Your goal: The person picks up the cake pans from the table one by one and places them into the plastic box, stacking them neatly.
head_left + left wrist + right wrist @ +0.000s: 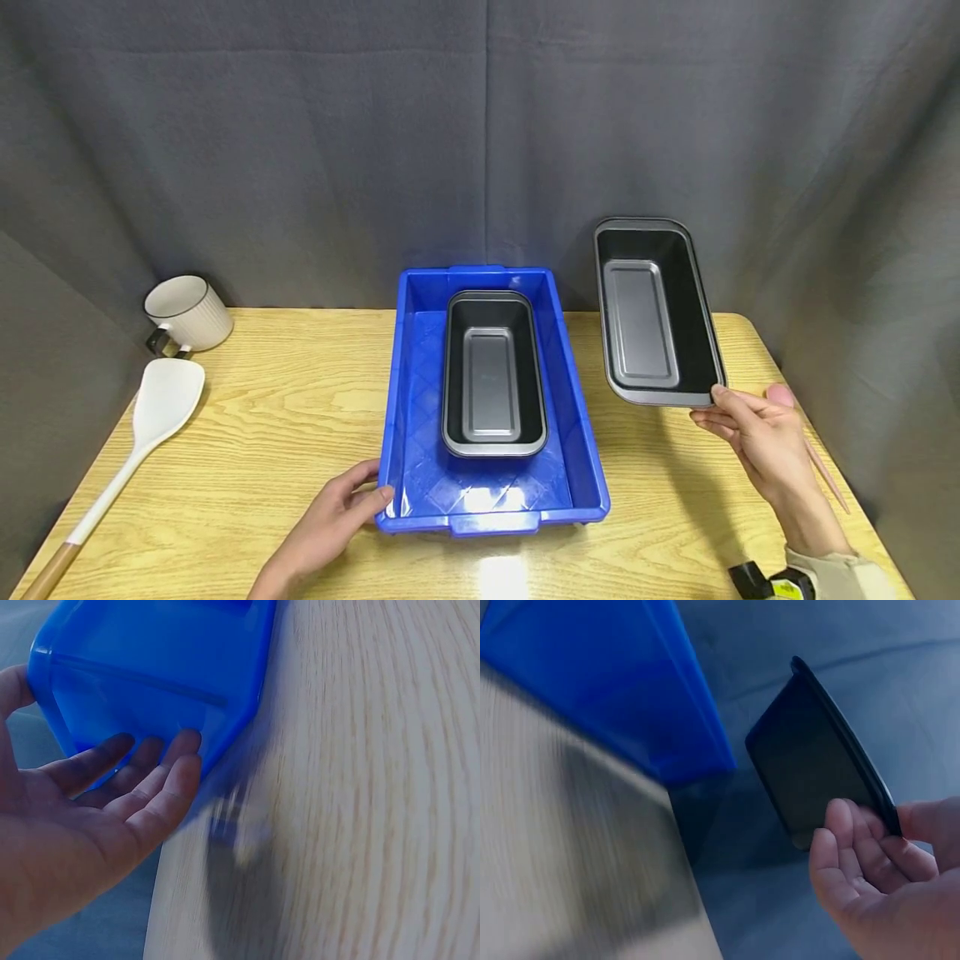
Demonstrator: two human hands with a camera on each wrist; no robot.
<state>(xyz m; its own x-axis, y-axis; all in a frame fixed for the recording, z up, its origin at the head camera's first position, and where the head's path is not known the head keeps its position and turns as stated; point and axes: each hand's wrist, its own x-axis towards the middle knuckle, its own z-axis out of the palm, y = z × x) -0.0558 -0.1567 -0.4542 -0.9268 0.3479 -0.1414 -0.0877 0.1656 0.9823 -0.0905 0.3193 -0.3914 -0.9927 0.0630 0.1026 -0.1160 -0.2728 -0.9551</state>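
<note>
My right hand point(772, 450) pinches the near right corner of a dark grey loaf pan point(641, 325), holding it above the right side of the table. In the right wrist view the thumb lies over the rim of this pan point(810, 750) and the fingers are underneath. A second loaf pan point(491, 379) lies inside a blue plastic bin point(423, 500) in the middle. With the thumb on the rim and the fingers along the outer wall, my left hand point(330, 517) grips the near left corner of the bin; the left wrist view shows those fingers point(176, 780).
On the left, a white turner point(168, 396) with a wooden handle end lies along the table's edge. Behind it, a ribbed white mug point(191, 312) is tipped on its side. A pink utensil point(825, 475) lies beyond my right hand. Grey curtains point(315, 167) surround the table.
</note>
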